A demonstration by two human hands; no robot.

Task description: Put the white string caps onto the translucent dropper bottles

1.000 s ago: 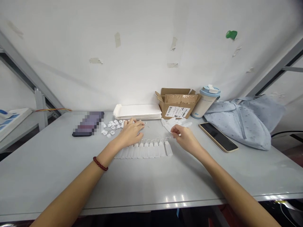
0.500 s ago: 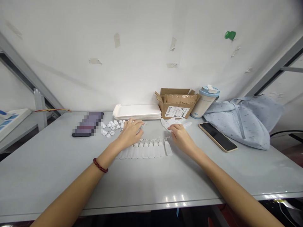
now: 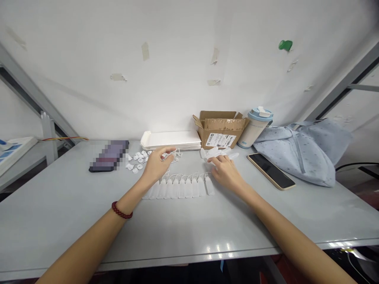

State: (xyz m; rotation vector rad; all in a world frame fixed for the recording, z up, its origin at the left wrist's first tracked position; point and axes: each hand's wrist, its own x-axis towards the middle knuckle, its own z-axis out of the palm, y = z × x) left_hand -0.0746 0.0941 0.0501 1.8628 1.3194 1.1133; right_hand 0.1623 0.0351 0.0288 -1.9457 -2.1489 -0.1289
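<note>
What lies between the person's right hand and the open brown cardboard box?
In the head view, a loose pile of translucent white plastic pieces lies between the right hand and the box; whether it touches the box is unclear.

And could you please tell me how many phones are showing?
2, it seems: a dark phone, partly pixelated, left of the white pieces, and a pale-framed phone between the right hand and the blue bag. The bag could hide another.

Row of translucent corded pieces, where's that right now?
In the head view, the row of translucent corded pieces lies just below centre on the grey table, closer to the wearer than the left hand and right hand.
</note>
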